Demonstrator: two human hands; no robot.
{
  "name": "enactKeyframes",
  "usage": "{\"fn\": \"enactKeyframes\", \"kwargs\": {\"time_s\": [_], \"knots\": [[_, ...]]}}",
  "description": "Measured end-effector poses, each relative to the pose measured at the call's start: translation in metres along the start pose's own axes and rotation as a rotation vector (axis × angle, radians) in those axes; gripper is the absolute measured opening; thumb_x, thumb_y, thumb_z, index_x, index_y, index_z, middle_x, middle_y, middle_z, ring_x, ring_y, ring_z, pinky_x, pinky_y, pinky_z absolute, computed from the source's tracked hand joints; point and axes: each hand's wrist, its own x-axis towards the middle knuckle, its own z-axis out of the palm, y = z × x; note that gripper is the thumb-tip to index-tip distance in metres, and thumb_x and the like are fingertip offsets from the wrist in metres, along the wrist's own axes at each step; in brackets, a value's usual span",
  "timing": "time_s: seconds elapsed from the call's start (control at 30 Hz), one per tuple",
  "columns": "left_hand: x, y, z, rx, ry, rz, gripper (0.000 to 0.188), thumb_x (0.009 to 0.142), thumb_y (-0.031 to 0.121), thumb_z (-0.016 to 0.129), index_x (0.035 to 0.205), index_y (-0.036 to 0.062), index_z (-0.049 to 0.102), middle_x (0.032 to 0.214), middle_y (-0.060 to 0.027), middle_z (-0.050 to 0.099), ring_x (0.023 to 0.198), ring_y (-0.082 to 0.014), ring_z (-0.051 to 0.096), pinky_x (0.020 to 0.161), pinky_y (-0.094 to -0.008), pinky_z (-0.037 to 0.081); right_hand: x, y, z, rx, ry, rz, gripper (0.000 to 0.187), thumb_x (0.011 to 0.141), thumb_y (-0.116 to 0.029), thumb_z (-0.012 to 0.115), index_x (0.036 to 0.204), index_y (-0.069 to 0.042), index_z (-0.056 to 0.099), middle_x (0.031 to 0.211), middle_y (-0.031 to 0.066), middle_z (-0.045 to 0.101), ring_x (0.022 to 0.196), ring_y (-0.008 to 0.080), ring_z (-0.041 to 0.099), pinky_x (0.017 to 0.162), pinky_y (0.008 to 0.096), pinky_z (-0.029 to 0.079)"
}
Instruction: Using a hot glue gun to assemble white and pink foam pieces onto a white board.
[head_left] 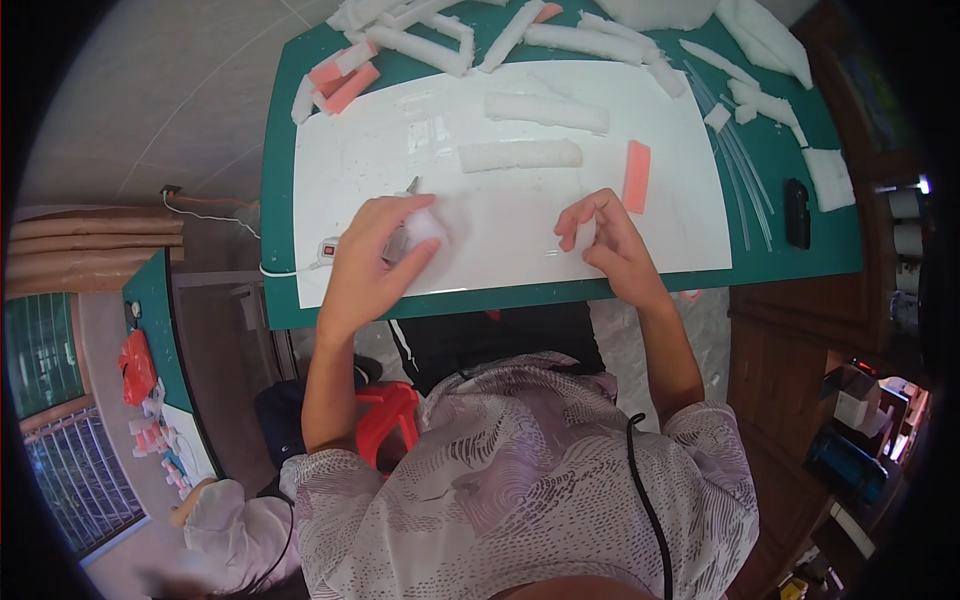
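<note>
A small white foam piece (428,224) sits in the left hand (375,255), which is curled around it with the thumb under and the fingers over. A slim metal tool (407,195), its tip poking out just above the knuckles, seems to be in the same hand; how it is held cannot be made out. The piece is low on the white work sheet (520,250), near its front edge.

To the right of that grip, the right hand (600,240) pinches its fingertips together, seemingly on something thin and clear; whether anything is really between them cannot be told. Just beyond it, upright on the sheet, lies a pink foam block (636,175).

Further from the grip, two long white foam bars (520,155) lie across the sheet. More white and pink foam offcuts (345,85) crowd the far edge of the green table (790,265), with thin clear rods (740,170) and a black oblong object (797,212) off to the right.

The foam looks soft, so a hard squeeze could crush or tear it. The tool tip, so close to the fingers, could slip and nick them. A thin clear piece could easily be lost against the white sheet.
</note>
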Motion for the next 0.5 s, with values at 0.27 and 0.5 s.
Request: {"fn": "enactKeyframes", "kwargs": {"time_s": [0.27, 0.5], "knots": [[0.009, 0.009, 0.028, 0.314, -0.09, 0.191, 0.04, 0.082, 0.016, 0.071, 0.12, 0.0037, 0.062, 0.111, -0.0131, 0.061, 0.101, -0.0306, 0.055, 0.094, -0.0391, 0.04, 0.024, -0.025, -0.008, -0.347, 0.0, -0.038, 0.022, 0.078, 0.002, 0.05, 0.098, -0.005, 0.046, 0.094, 0.0063, 0.051, 0.087, 0.014, 0.05, 0.079, 0.0264, 0.041], [-0.031, -0.025, -0.023, 0.237, 0.068, 0.074, 0.036, 0.081, 0.005, 0.062, 0.117, 0.0034, 0.061, 0.123, -0.0157, 0.058, 0.113, -0.0352, 0.052, 0.098, -0.0431, 0.041, 0.072, -0.036, -0.01, -1.141, -0.01, -0.293, 0.03, 0.085, -0.014, 0.064, 0.113, -0.006, 0.057, 0.102, 0.0105, 0.056, 0.085, 0.0263, 0.06, 0.078, 0.0337, 0.048]]}}
